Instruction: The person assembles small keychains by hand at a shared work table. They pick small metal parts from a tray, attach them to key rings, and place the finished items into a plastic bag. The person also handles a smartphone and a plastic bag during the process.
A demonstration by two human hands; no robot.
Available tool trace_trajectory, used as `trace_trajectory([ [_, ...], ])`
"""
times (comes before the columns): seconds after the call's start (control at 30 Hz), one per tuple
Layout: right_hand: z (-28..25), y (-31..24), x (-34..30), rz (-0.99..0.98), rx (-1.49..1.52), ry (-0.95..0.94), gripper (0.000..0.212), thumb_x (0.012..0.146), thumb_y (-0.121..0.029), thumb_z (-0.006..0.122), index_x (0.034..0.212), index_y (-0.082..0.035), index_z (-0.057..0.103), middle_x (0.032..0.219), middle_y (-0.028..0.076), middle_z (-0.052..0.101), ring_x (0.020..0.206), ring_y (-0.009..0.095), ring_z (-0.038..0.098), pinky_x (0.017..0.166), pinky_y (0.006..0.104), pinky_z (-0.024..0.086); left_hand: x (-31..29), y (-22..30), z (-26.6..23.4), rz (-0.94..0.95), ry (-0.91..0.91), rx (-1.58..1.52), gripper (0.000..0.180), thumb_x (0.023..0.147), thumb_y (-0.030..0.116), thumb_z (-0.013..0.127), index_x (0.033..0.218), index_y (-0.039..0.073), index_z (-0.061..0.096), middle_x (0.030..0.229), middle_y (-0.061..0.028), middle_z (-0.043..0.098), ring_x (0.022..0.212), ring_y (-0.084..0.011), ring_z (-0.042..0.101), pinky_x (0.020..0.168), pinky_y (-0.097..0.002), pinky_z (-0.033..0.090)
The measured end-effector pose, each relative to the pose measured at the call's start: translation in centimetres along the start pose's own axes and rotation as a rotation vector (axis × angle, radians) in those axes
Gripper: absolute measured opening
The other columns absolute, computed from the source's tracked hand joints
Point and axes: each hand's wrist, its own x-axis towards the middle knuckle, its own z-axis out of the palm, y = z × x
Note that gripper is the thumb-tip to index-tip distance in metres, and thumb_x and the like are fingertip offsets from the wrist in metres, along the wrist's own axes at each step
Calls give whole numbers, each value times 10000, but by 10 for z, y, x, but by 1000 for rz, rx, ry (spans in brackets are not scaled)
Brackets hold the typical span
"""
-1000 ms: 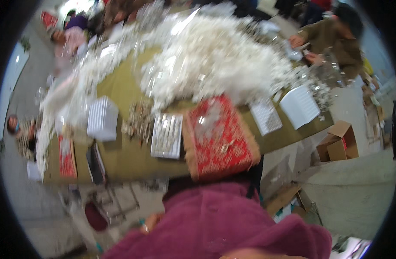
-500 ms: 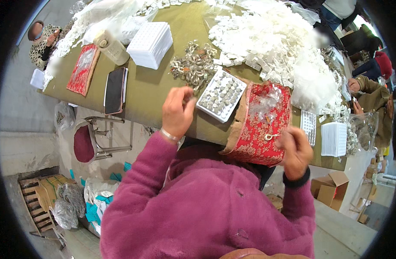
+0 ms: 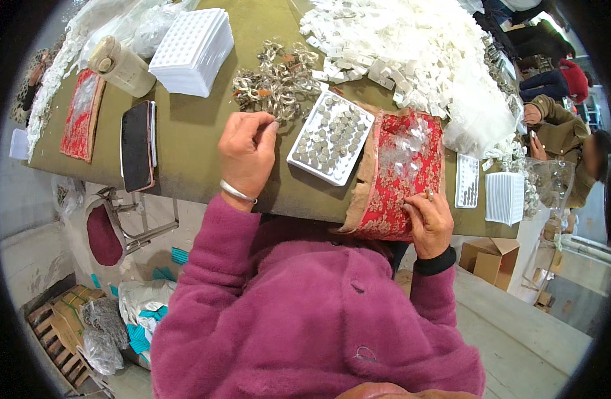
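Note:
My left hand (image 3: 247,153) is above the table's near side, its thumb and fingertips pressed together; whatever they pinch, if anything, is too small to make out. Just beyond it lies a pile of shiny metal loop-shaped pieces (image 3: 275,76). To its right, a white plastic tray (image 3: 340,174) holds many small round grey metal pieces. My right hand (image 3: 430,223) rests at the near right edge of a red flowered cloth pad (image 3: 385,209), fingers closed together. Something tiny shows at its fingertips, but its kind is unclear. Small clear plastic bits (image 3: 410,147) lie on the pad.
A big heap of small white pieces (image 3: 385,50) covers the far right. Stacked white trays (image 3: 192,56), a beige bottle (image 3: 122,66), a dark phone (image 3: 138,146) and another red pad (image 3: 83,116) stand left. More trays (image 3: 504,198) lie right, near a co-worker (image 3: 565,143).
My right hand has come down and left onto the pad, its fingers closing. The small loop seen on the pad no longer shows there. My left hand's fingers have drawn together.

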Motion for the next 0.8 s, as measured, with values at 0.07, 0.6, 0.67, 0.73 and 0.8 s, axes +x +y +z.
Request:
trace_trajectory([
  [0.07, 2, -3, 6, 41, 79, 63, 179, 836, 9, 788, 993, -59, 734, 928, 116, 684, 866, 319, 664, 756, 403, 529, 0, 4, -3, -19, 27, -54, 223, 867, -21, 787, 1073, 35, 723, 1013, -87, 650, 760, -167, 637, 664, -300, 530],
  [0.6, 9, -57, 39, 132, 1639, -841, 91, 1033, -55, 668, 1092, 14, 663, 983, 53, 688, 919, 143, 667, 850, 308, 539, -45, 97, -18, -362, -681, -991, 264, 980, -65, 681, 1241, -44, 711, 1096, -70, 700, 809, -95, 663, 745, -244, 563],
  [0.67, 8, -57, 35, 203, 1668, -813, 105, 1036, -58, 664, 1113, 10, 643, 977, 56, 681, 912, 139, 663, 836, 308, 544, -49, 98, -18, -407, -662, -988, 221, 978, -55, 684, 1198, -43, 713, 1133, -105, 699, 835, -121, 677, 753, -258, 569],
  [0.73, 8, -58, 30, 306, 1722, -745, 142, 1038, -61, 661, 1149, 5, 604, 971, 56, 669, 864, 124, 652, 789, 301, 557, -56, 100, -17, -463, -630, -1002, 185, 978, -54, 683, 1160, -43, 711, 1149, -121, 693, 859, -139, 687, 763, -272, 582],
  [0.8, 10, -59, 25, 368, 1630, -562, 176, 1019, -30, 680, 1173, -2, 599, 986, 51, 675, 828, 112, 662, 738, 269, 558, -61, 101, -14, -550, -589, -1024, 156, 978, -64, 678, 1130, -43, 706, 1146, -120, 684, 882, -150, 694, 776, -287, 603],
])
